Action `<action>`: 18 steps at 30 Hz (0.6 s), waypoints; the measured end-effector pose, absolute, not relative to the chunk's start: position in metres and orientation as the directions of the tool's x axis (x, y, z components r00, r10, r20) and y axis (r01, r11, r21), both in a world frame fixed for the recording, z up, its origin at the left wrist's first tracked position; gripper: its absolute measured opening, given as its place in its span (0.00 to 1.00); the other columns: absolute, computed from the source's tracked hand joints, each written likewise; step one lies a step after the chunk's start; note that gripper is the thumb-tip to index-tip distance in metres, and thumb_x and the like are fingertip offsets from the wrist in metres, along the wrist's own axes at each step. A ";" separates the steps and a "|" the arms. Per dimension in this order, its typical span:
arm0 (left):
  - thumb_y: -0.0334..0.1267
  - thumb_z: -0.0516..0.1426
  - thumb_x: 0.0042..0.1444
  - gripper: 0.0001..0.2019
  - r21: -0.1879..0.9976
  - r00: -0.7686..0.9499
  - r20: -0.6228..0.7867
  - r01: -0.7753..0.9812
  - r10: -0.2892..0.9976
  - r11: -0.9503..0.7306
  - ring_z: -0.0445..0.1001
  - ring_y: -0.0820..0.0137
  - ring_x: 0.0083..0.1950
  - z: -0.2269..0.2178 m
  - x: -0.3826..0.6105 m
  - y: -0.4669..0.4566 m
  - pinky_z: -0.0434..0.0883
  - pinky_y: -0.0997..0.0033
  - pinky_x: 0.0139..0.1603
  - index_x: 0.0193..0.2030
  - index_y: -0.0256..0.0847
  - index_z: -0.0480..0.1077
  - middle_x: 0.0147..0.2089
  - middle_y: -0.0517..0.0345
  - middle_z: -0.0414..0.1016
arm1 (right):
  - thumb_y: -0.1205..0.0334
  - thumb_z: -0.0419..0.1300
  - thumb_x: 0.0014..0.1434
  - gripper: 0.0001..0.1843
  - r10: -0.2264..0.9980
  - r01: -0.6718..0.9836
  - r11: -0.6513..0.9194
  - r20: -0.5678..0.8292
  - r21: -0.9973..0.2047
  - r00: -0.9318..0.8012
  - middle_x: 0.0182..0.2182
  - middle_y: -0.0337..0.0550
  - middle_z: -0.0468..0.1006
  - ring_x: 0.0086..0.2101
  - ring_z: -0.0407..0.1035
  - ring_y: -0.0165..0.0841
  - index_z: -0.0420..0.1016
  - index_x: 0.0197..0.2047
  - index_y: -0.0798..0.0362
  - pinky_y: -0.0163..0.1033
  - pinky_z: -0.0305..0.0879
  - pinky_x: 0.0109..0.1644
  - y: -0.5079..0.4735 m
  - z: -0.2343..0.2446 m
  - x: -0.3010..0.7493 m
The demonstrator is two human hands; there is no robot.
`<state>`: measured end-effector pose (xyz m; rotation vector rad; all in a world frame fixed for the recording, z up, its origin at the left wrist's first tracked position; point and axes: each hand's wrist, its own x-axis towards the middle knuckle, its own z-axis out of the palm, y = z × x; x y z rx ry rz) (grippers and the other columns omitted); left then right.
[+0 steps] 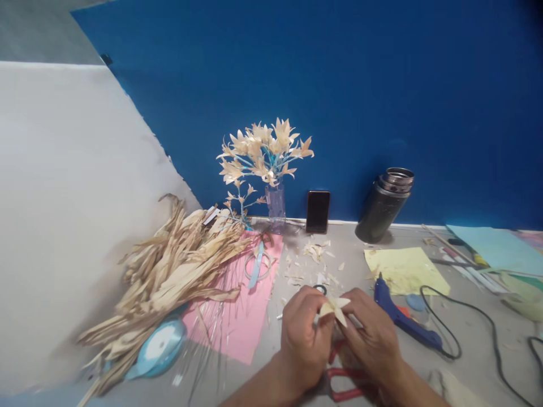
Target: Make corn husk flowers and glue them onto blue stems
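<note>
Left hand (303,330) grasps a pale pointed-petal flower (335,309) between thumb and fingers; petals splay rightward against the right hand (373,328), its curled fingers' grip unclear.

Pale cream on the small flower (334,312); light blue on the bouquet stems (275,164); streaky tan on the husks (178,277); plain pink on the paper (240,338); dark blue on the glue gun (391,311).

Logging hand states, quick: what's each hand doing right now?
Left hand: closed, fingertips pinching one side of the pale flower.
Right hand: closed, fingers curled in, holding the same flower from the other side.
</note>
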<state>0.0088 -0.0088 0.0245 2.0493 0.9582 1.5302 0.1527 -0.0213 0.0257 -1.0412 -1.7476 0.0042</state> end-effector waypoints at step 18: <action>0.26 0.55 0.61 0.09 0.626 0.153 0.734 0.228 0.662 -0.746 0.75 0.67 0.40 0.028 0.002 -0.003 0.73 0.69 0.40 0.45 0.40 0.72 0.38 0.53 0.75 | 0.69 0.57 0.66 0.07 0.673 0.613 0.624 0.731 -0.484 -0.108 0.30 0.41 0.80 0.32 0.75 0.34 0.75 0.37 0.50 0.36 0.70 0.36 -0.016 0.015 0.158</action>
